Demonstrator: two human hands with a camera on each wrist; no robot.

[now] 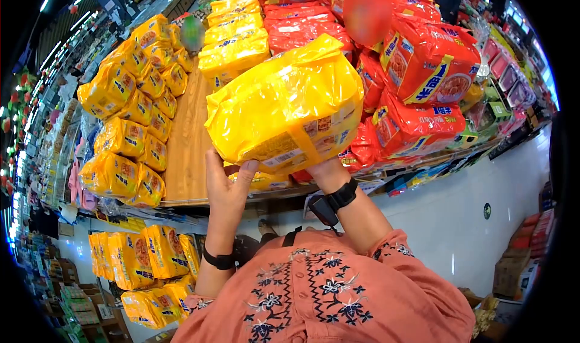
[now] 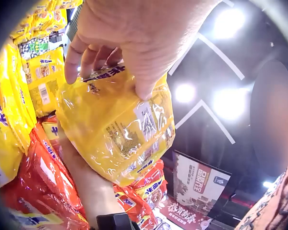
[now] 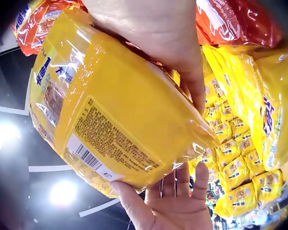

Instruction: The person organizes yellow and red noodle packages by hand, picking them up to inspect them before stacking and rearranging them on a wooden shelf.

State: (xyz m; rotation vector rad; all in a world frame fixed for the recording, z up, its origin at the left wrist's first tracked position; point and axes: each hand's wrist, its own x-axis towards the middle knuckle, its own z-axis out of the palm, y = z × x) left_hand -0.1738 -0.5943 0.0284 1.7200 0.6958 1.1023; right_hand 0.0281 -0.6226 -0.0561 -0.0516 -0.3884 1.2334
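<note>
A large yellow plastic-wrapped multipack of instant noodles (image 1: 284, 110) is held up in front of the body, tilted, over the display table. My left hand (image 1: 226, 183) grips its near left end, the thumb on the printed face and the fingers behind. In the left wrist view that thumb (image 2: 145, 86) presses beside a white label. My right hand (image 1: 328, 172) holds the pack from the right and below; most of its fingers are hidden behind the wrap. The right wrist view shows a barcode and dense small print on the pack's yellow face (image 3: 120, 129).
Yellow noodle packs (image 1: 124, 137) are stacked along the left of the wooden table (image 1: 187, 125), with more yellow packs (image 1: 235, 47) behind. Red packs (image 1: 423, 65) pile up on the right. Lower left stand further yellow packs (image 1: 145, 255); pale floor (image 1: 447, 222) lies right.
</note>
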